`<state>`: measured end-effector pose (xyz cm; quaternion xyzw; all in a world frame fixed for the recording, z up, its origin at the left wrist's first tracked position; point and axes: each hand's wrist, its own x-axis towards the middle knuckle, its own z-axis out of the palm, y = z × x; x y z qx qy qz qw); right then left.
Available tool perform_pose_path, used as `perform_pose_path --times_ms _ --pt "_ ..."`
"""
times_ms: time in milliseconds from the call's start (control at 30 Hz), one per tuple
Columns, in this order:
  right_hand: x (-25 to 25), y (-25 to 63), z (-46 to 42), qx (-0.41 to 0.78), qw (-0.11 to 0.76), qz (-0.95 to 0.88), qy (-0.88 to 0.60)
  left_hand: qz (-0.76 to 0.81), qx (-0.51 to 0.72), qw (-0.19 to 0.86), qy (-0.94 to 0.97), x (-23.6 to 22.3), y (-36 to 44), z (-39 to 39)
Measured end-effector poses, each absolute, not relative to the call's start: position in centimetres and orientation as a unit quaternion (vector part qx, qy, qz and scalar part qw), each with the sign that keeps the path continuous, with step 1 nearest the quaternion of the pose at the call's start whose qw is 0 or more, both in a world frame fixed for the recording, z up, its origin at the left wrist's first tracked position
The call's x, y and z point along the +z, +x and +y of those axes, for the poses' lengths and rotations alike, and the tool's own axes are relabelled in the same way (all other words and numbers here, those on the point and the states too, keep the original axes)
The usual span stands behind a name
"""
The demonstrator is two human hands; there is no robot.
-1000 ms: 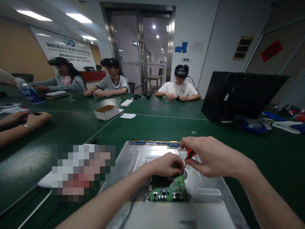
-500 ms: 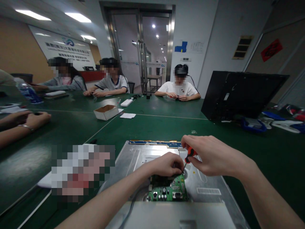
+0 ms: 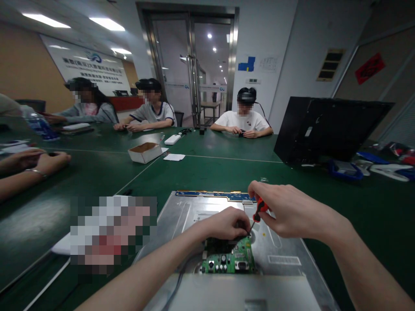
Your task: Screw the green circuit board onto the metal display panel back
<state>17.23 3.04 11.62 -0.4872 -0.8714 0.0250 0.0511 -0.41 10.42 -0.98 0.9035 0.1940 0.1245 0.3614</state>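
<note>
The screwdriver (image 3: 260, 210) stands tilted over the metal panel (image 3: 288, 248), its red-and-black handle up under my right hand (image 3: 283, 209) and its thin shaft running down to the upper right corner of the green circuit board (image 3: 223, 261). I judge it light and stiff, with a handle that should give good purchase; the place to hold it is that thick handle, since the shaft looks slim and probably slick. My right fingers are closed around the handle, thumb side low, the wrist arched above the panel. My left hand (image 3: 228, 223) is curled at the board's upper edge, its fingertips down just beside the shaft; I cannot tell from here whether they pinch something or only steady the spot. The board lies on the panel, and I take it to be rigid but fragile: small parts crowd its near edge, so I would touch it by the rim and keep the tip off the components. The panel itself seems broad, stiff and fairly heavy, smooth enough to slide, best gripped by two opposite edges. A narrow blue strip board (image 3: 210, 196) runs along its far edge and looks easily bent, so I would not lift there. Under everything is the green table (image 3: 227, 172), with a white box (image 3: 145, 154) farther off and a black monitor (image 3: 324, 129) to the right.
</note>
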Motion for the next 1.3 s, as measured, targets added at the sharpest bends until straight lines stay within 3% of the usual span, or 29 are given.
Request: perform_pose_path --times_ms 233,533,767,1033,1300 --pt "11.07 17.11 3.75 -0.018 0.026 -0.847 -0.531 0.201 0.123 0.358 0.903 -1.08 -0.45 10.42" --pt "11.84 17.52 3.16 0.051 0.038 -0.867 -0.494 0.196 0.125 0.354 0.906 -1.07 -0.41 10.50" --pt "11.48 17.38 3.74 0.005 0.015 -0.834 -0.551 0.200 0.124 0.354 0.905 -1.22 -0.48 10.51" --pt "11.76 17.78 3.37 0.051 0.038 -0.861 -0.505 0.201 0.127 0.338 0.910 -1.25 -0.41 10.53" --pt "11.51 17.49 3.85 0.006 0.025 -0.849 -0.528 0.197 0.128 0.357 0.904 -1.21 -0.49 10.50"
